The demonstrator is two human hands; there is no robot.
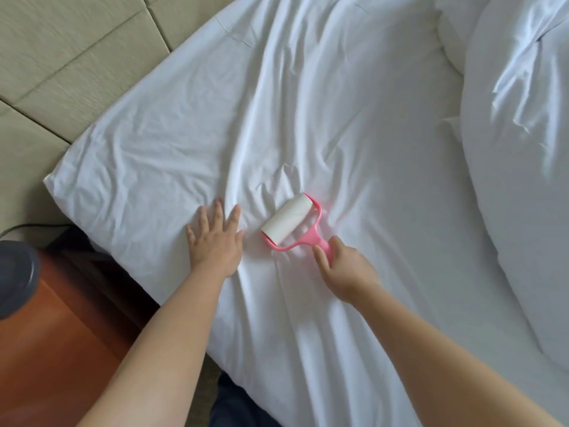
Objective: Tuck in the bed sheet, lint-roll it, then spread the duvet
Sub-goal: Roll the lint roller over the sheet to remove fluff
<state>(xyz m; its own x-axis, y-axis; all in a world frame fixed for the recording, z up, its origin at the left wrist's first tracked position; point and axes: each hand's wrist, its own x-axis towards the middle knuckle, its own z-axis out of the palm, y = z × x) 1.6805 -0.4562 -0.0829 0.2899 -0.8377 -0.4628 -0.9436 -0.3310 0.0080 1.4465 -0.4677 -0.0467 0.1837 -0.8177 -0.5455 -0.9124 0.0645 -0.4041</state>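
A wrinkled white bed sheet [308, 124] covers the mattress across the head view. On it lies a pink lint roller [292, 223] with a white paper roll, its roll pressed on the sheet. My right hand [345, 269] grips the roller's pink handle from below. My left hand [215, 241] lies flat on the sheet just left of the roller, fingers spread and straight. A bunched white duvet [517, 155] is heaped along the right side of the bed.
A beige padded headboard [70, 57] runs along the upper left. A reddish wooden nightstand [61, 343] stands at the lower left with a dark round object [15, 272] on it. A white pillow [452, 29] sits at the top right.
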